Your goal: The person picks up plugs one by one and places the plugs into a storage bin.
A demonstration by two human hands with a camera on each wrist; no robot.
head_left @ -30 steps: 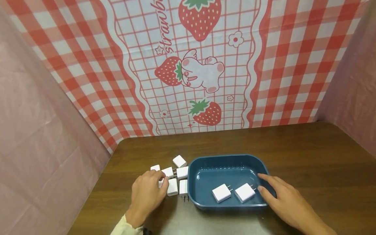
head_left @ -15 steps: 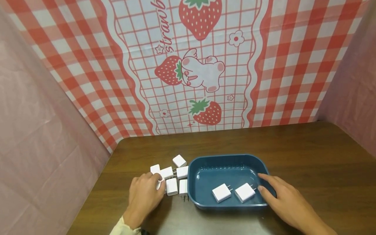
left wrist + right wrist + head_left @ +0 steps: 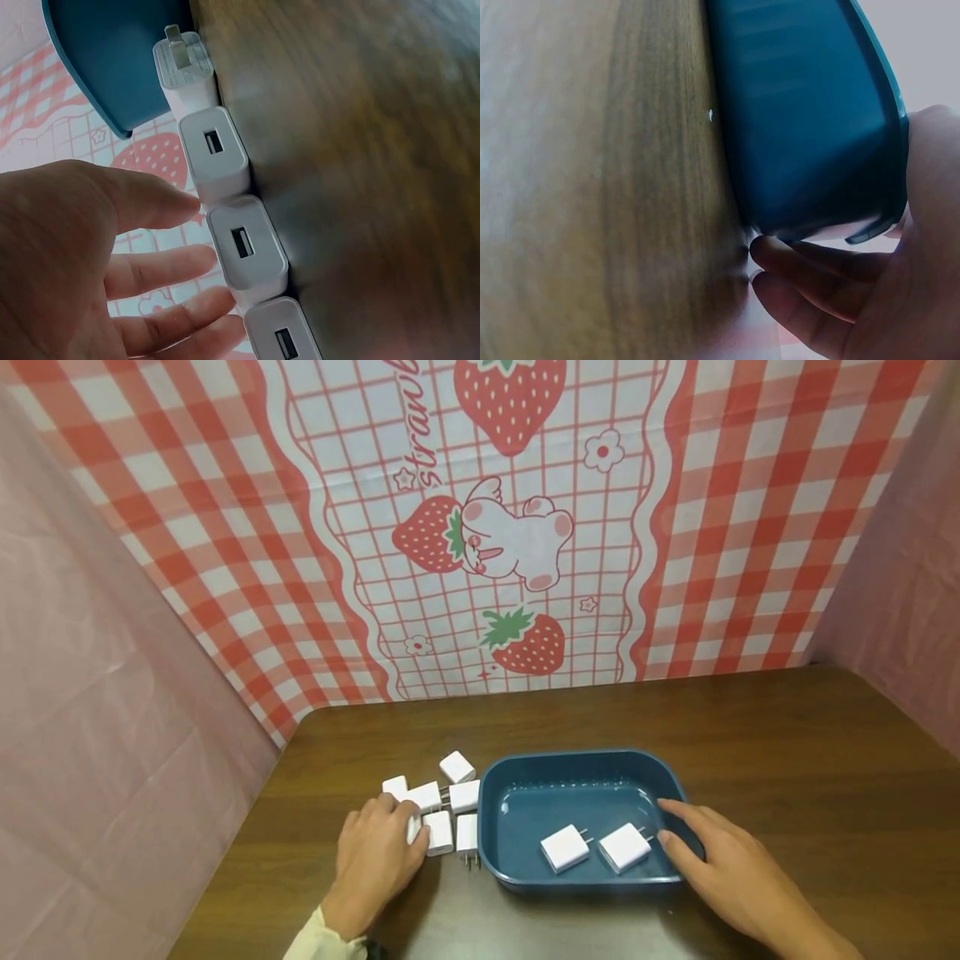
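Several white USB charger plugs [image 3: 438,832] stand close together left of a blue tray [image 3: 573,882]. My left hand [image 3: 378,843] is at the left end of this group and partly covers a charger [image 3: 414,827]. In the left wrist view its thumb tip meets the gap beside one charger [image 3: 247,240], while the loosely extended fingers [image 3: 161,270] reach that charger's side. My right hand [image 3: 727,864] holds the tray's right end, thumb and forefinger over the rim. From the right wrist view, its other fingers [image 3: 810,277] curl under the tray's outer wall.
Inside the tray lie two chargers, one charger [image 3: 566,848] left of the other charger [image 3: 625,847], prongs pointing right. Another charger [image 3: 457,767] sits behind the group. The brown wooden table [image 3: 787,752] ends at a red checkered strawberry cloth [image 3: 517,552].
My left hand has shifted slightly, its thumb coming down nearer the front of the chargers. The right hand and the tray have kept their places.
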